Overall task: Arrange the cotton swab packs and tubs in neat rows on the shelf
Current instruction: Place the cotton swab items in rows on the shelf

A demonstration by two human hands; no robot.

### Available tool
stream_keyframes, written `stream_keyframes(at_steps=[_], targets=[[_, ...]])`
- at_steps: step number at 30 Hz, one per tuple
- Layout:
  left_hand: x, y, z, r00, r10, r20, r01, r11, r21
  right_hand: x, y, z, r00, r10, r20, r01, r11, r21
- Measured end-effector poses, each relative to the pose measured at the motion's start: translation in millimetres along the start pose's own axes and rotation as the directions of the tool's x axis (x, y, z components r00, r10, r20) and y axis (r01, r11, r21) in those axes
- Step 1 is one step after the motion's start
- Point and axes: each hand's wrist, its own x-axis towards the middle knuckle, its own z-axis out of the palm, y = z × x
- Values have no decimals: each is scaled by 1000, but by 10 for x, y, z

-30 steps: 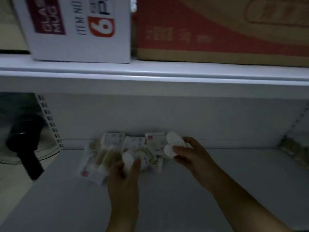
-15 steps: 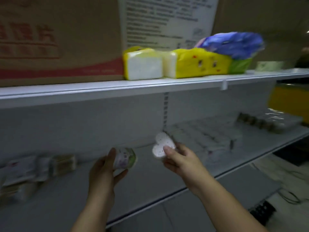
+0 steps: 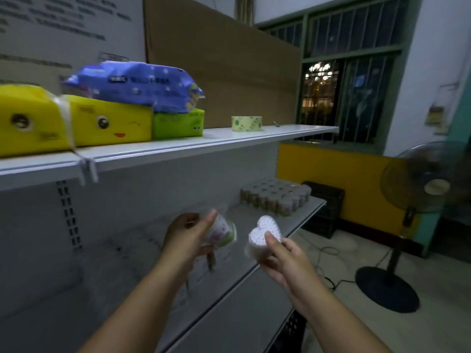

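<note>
Two tubs are held above the lower shelf (image 3: 237, 294), one in each hand. A round tub (image 3: 223, 231) with a green band, tilted and blurred, is gripped by the left hand (image 3: 187, 238), with thumb and fingers curled round it. A heart-shaped tub (image 3: 263, 231), its top face packed with white cotton tips, is pinched between thumb and fingers by the right hand (image 3: 286, 263). The two tubs are near each other but apart. At the far end of the lower shelf a block of round tubs (image 3: 276, 197) is set in close rows up to the end edge; their number cannot be told. A wide stretch of smooth white shelf surface shows between that block and the hands, out to the front edge. On the upper shelf (image 3: 254, 135) are seen two yellow tissue packs (image 3: 76, 123), one green pack (image 3: 178, 123), one purple soft pack (image 3: 135, 84) laid across them, and one tape roll (image 3: 246, 123) standing apart. One pedestal fan (image 3: 418, 189) stands on the floor beyond.
</note>
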Motion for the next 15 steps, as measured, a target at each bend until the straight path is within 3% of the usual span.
stream_keyframes(at_steps=[5, 9, 12, 15], targets=[[918, -293, 643, 998, -53, -32, 53, 998, 30, 794, 96, -257, 990, 104, -97, -105, 994, -15], [1514, -645, 1172, 995, -97, -17, 98, 987, 131, 1327, 138, -476, 969, 159, -189, -186, 973, -137], [1921, -942, 1434, 978, -210, -11, 208, 957, 204, 1703, 254, -650, 961, 175, -215, -213, 963, -166], [2260, -1159, 1618, 969, -235, -81, 248, 939, 240, 2089, 362, -703, 961, 184, -205, -229, 948, -221]])
